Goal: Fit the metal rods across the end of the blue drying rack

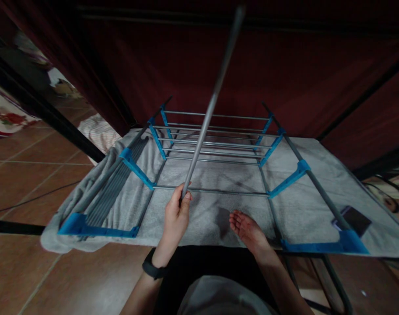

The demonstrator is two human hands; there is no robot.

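Near its lower end, a long grey metal rod (206, 124) is gripped in my left hand (176, 217); it slants up and away to the right. My right hand (249, 232) is held palm up with fingers apart from the rod, holding nothing. Before me lies a partly built rack (211, 191) of grey tubes joined by blue plastic brackets (138, 171), with several crossbars fitted between its two sides. A row of loose grey rods (112, 194) lies inside the left side.
A grey blanket (294, 218) covers the surface under the rack. A phone (353, 220) lies at the right by a blue corner bracket (350, 243). Behind stands a dark red panel (147, 70). Tiled floor (38, 179) and a dark metal bar (48, 107) are at the left.
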